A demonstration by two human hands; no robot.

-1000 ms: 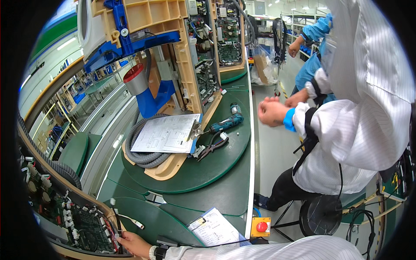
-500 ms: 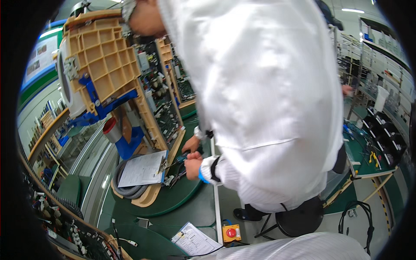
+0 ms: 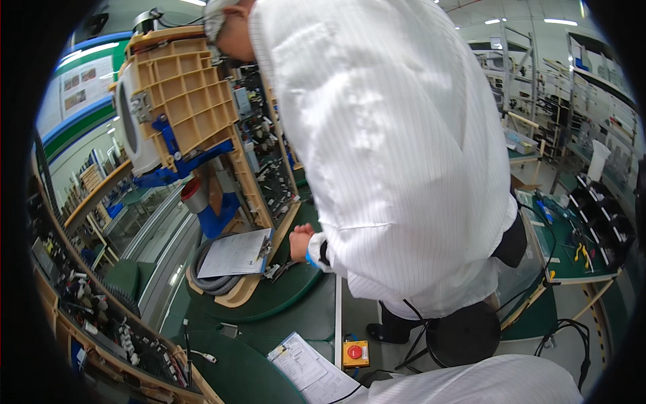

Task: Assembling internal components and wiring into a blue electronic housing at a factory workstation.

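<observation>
Neither my left hand nor my right hand shows. White striped cloth of my own garment (image 3: 471, 387) comes in along the lower edge. Just beyond it a clipboard with printed sheets (image 3: 313, 370) lies on the green work surface, and a yellow box with a red push button (image 3: 356, 353) sits beside it. A co-worker in a white striped coat (image 3: 390, 148) bends over the line ahead of me. One closed hand (image 3: 301, 242) of that person is raised over a green round platform (image 3: 282, 303); whatever it holds is hidden.
On the platform stands a wooden-framed unit (image 3: 182, 101) with blue brackets. A grey hose (image 3: 219, 285) lies coiled under a second clipboard (image 3: 237, 254). A frame full of parts (image 3: 108, 323) borders the left. A black stool (image 3: 463, 340) and a tool bench (image 3: 568, 252) are at right.
The view has shifted, so most things sit a little further right. The co-worker's farther hand and the dark tool have gone out of sight behind the coat; the nearer hand stays raised.
</observation>
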